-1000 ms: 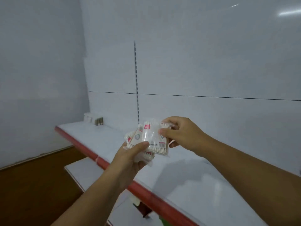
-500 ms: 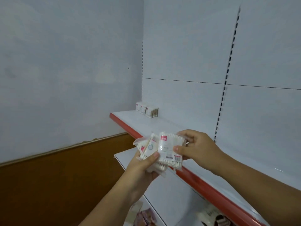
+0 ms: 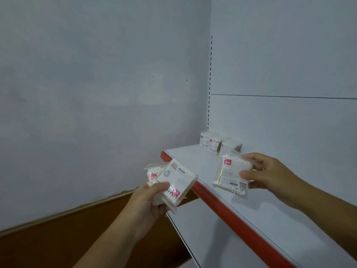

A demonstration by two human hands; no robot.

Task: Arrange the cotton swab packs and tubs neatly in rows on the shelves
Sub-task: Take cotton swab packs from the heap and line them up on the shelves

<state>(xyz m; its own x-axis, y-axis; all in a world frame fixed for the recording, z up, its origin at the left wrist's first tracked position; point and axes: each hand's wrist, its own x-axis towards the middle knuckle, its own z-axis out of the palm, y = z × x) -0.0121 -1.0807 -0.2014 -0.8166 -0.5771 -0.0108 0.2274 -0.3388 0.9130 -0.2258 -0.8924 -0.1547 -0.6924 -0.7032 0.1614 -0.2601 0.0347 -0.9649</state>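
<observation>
My left hand (image 3: 149, 200) grips a stack of clear cotton swab packs (image 3: 174, 180) with pink labels, held off the shelf's left front edge. A single swab pack (image 3: 232, 176) is pinched upright in my right hand (image 3: 269, 175), above the white upper shelf (image 3: 195, 157) with its red front lip. Three swab packs (image 3: 211, 144) stand in a row at the shelf's back left corner, against the white back panel.
A lower white shelf (image 3: 208, 235) juts out under the upper one. The grey side wall (image 3: 87, 103) closes the left, with a brown strip (image 3: 67, 238) below it. A slotted upright (image 3: 210, 84) runs up the back panel.
My right hand has pulled one pack away from the stack and carried it right, over the upper shelf. The view has swung left toward the corner packs.
</observation>
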